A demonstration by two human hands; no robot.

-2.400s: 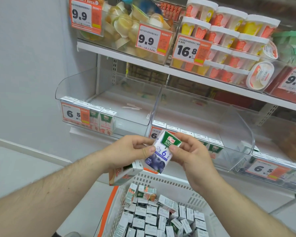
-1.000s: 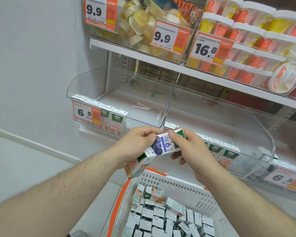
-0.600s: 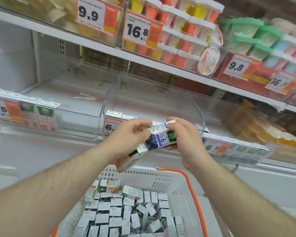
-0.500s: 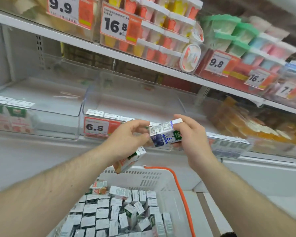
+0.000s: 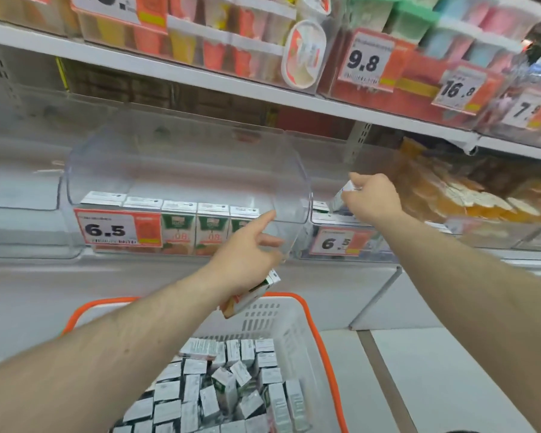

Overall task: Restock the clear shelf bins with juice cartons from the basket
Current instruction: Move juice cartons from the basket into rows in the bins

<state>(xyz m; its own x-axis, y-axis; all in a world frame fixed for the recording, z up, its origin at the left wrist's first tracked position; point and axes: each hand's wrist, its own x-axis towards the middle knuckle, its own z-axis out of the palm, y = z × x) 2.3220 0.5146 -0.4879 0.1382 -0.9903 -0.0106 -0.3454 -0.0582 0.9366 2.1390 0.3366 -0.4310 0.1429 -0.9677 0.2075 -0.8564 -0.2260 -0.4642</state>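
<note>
Fingers (image 5: 355, 179) of the right hand (image 5: 372, 198) curl round a small juice carton (image 5: 341, 198), holding it over the front of the right-hand clear bin (image 5: 350, 245), just above the cartons already standing there. Only a white and blue corner of that carton shows past the hand. The left hand (image 5: 247, 260) is lower and nearer the middle: its forefinger points up and to the right, touching or nearly touching the curved clear wall of the middle bin (image 5: 291, 182), while its lower fingers grip a second carton (image 5: 250, 295) with orange and green print, which sticks out below the palm, tilted, above the far rim of the basket.

Along the front of the middle bin stands a row of cartons (image 5: 197, 229), upright and side by side, green at the top and orange below, with a price tag (image 5: 117, 228) reading 6.5 covering the leftmost ones. A like tag (image 5: 341, 242) sits on the front of the right-hand bin.

Below both arms is a white basket (image 5: 297, 332) with an orange rim, and in it lie many loose cartons (image 5: 225, 389), mostly grey-white sides up, some upright, some tipped. The shelf above (image 5: 200, 79) carries tubs and cups in clear bins with tags reading 9.8 and 16.8; much of it is blurred.
</note>
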